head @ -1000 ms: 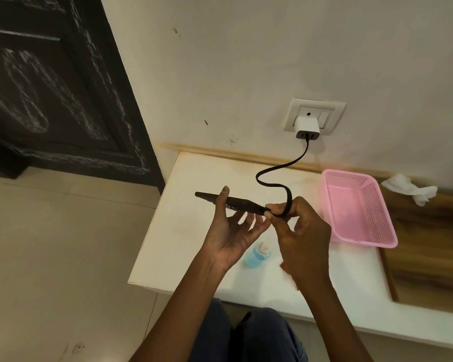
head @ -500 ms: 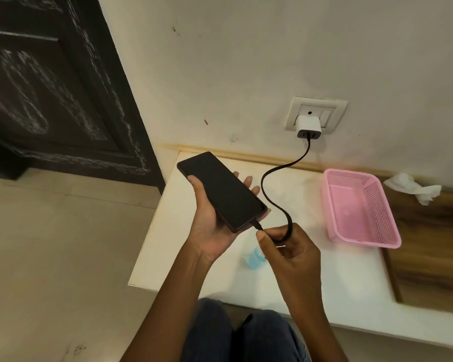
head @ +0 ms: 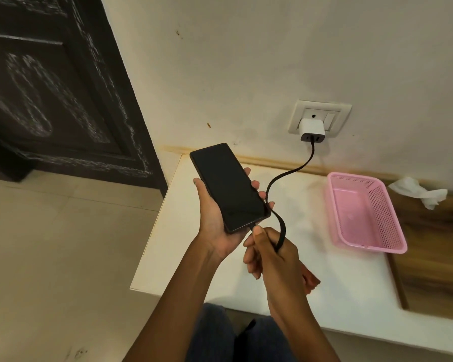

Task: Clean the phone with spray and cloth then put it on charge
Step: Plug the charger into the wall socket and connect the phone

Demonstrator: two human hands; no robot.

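Observation:
My left hand (head: 215,226) holds a black phone (head: 228,186) above the white table (head: 188,246), its dark screen facing up. The phone lies across my palm with my fingers curled round its right edge. My right hand (head: 270,254) pinches the plug end of a black charging cable (head: 290,173) at the phone's lower end. The cable curves up to a white charger (head: 311,130) plugged into a wall socket (head: 332,111). The spray bottle is hidden behind my hands.
A pink mesh basket (head: 377,223) stands on the table to the right. A crumpled white cloth (head: 419,192) lies on the wooden surface (head: 434,257) beyond it. A dark door (head: 50,87) is at the left, beige floor (head: 63,257) below.
My left hand turned the phone from edge-on to screen-up and raised it. My right hand brought the cable plug to the phone's lower end. The blue bottle is now hidden.

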